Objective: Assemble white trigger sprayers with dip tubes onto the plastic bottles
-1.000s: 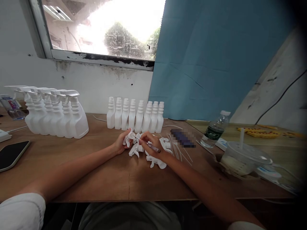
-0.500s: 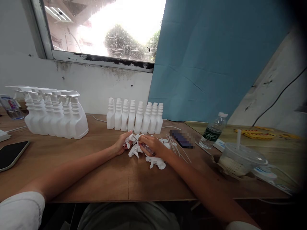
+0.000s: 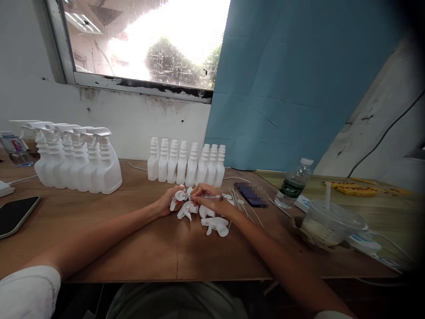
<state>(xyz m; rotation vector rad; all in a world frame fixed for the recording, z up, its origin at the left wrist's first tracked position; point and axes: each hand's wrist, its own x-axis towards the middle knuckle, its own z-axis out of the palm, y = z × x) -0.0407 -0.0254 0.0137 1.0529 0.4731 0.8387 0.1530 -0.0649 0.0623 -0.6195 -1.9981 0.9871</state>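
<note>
Beneath both hands spreads a brown tabletop point(image 3: 133, 252). Beyond the grip and well to its left stands a close row of white spray bottles point(image 3: 79, 166) with trigger tops fitted; nearer, directly beyond the two hands, eight white bottles point(image 3: 181, 166) stand upright with bare necks. The left hand point(image 3: 166, 201) and right hand point(image 3: 210, 204) reach in from opposite sides and almost meet. Clamped in the left hand is a white trigger sprayer head point(image 3: 179, 195), its round collar facing outward and its trigger angled down toward the table. Loose trigger heads point(image 3: 215, 225) lie on the near side of the right hand and partly beneath it. Pinched in the right hand is a slim pen-like tool point(image 3: 212, 197), its long axis nearly crosswise, its thin tip aimed left at the collar. That alignment looks decisive: the held head lies immediately left of the right-hand grip, with the left hand nearer to it. Whether tip and collar touch, I cannot tell. Both wrists rest low; the right fingers are bunched close behind the tip, while the left fingers curl behind the head.
</note>
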